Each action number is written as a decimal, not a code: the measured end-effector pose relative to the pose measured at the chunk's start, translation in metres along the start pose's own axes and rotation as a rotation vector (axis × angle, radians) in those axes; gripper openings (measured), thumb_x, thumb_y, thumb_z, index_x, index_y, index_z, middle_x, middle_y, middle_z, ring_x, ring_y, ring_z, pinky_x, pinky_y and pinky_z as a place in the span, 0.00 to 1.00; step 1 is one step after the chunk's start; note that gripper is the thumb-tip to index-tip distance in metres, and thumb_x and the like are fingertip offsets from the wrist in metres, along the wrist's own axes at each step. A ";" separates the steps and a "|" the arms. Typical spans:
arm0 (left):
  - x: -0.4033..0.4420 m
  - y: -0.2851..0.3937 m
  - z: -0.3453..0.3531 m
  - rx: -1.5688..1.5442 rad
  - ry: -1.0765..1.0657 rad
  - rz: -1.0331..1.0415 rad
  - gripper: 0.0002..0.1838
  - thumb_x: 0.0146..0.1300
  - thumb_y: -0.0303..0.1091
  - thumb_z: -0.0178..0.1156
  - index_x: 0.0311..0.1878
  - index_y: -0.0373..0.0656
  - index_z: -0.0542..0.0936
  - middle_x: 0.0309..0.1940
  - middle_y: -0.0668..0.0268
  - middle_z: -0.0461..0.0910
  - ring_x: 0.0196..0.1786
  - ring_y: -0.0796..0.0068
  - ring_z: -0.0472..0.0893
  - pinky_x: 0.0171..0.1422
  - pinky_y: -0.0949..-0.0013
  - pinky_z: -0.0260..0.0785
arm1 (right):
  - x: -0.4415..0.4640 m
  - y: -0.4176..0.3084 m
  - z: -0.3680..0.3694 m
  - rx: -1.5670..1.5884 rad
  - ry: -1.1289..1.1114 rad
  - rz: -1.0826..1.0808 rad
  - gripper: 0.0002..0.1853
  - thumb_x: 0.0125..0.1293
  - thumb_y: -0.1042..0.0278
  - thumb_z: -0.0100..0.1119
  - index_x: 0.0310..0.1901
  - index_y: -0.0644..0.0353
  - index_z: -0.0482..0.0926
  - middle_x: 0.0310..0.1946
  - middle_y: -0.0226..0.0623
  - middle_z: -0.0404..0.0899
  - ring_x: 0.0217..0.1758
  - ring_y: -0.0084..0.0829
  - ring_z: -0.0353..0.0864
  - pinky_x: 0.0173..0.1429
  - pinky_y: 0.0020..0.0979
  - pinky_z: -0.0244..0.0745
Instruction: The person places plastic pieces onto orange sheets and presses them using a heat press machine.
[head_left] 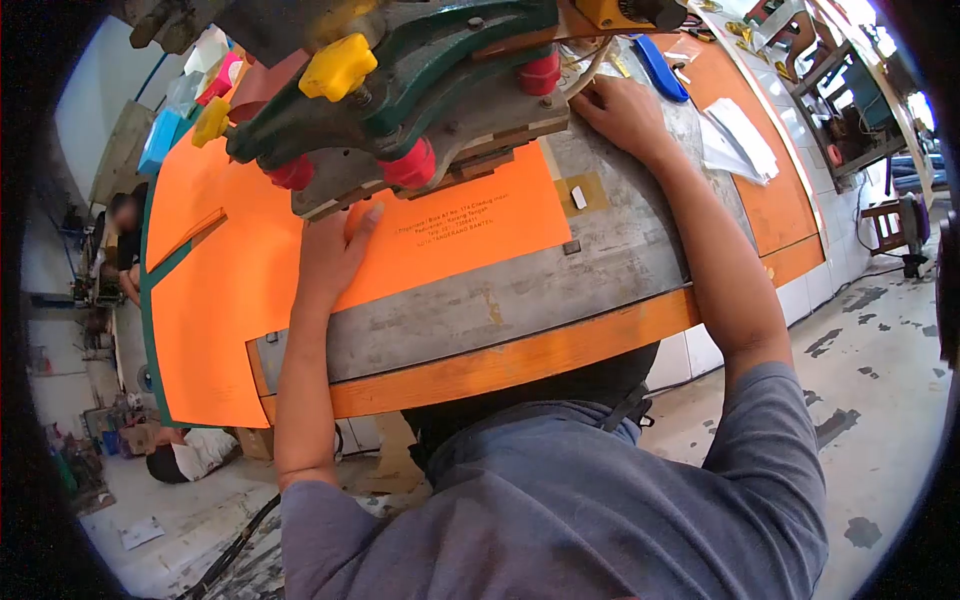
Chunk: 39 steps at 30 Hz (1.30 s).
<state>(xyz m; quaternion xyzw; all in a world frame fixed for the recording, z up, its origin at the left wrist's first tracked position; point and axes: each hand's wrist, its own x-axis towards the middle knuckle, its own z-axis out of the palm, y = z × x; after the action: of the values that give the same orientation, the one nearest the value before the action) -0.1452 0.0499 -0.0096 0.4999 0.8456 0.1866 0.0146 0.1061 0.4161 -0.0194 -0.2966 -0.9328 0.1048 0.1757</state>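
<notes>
My left hand (335, 248) lies on a printed orange sheet (520, 210), thumb apart from the other fingers, whose tips are hidden under the green press head (430, 75). Dark lettering shows on the sheet to the right of that hand. The sheet rests on a grey metal bed (430, 320). My right hand (622, 112) is at the bed's right side, near the press, with its fingers curled at a thin pale rod or handle (592, 68); whether they grip it is hard to see. Yellow knobs (338, 67) and red rubber mounts (407, 163) sit on the press.
More orange sheets (200, 330) lie on the left. A blue-handled tool (660, 68) and white papers (738, 142) are at the right. An orange wooden edge (500, 363) borders the bed in front. People are visible at the far left, one with a white shirt (208, 452).
</notes>
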 end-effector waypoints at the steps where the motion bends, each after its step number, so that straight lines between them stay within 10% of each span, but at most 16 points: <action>1: 0.001 -0.003 0.002 0.012 -0.007 -0.009 0.35 0.79 0.63 0.56 0.43 0.31 0.84 0.36 0.43 0.85 0.44 0.40 0.85 0.48 0.48 0.73 | 0.000 -0.001 -0.001 -0.001 0.003 0.005 0.22 0.75 0.42 0.59 0.46 0.54 0.88 0.39 0.49 0.90 0.46 0.55 0.89 0.50 0.55 0.82; 20: 0.001 0.003 0.005 0.005 0.083 0.054 0.38 0.79 0.64 0.56 0.37 0.30 0.84 0.25 0.44 0.80 0.32 0.42 0.83 0.39 0.46 0.71 | 0.000 0.000 0.001 0.000 0.025 -0.008 0.21 0.75 0.44 0.58 0.45 0.54 0.88 0.39 0.48 0.89 0.45 0.54 0.89 0.49 0.55 0.81; 39: 0.003 0.006 0.007 -0.017 0.026 0.055 0.32 0.80 0.60 0.55 0.56 0.32 0.85 0.38 0.41 0.86 0.46 0.37 0.86 0.50 0.45 0.76 | -0.001 0.000 0.004 -0.002 0.056 -0.024 0.21 0.75 0.44 0.57 0.41 0.55 0.85 0.36 0.48 0.89 0.44 0.56 0.88 0.48 0.57 0.80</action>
<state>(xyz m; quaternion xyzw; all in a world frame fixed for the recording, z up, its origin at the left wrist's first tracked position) -0.1404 0.0574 -0.0137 0.5202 0.8301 0.2008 0.0028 0.1057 0.4156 -0.0231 -0.2884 -0.9312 0.0932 0.2025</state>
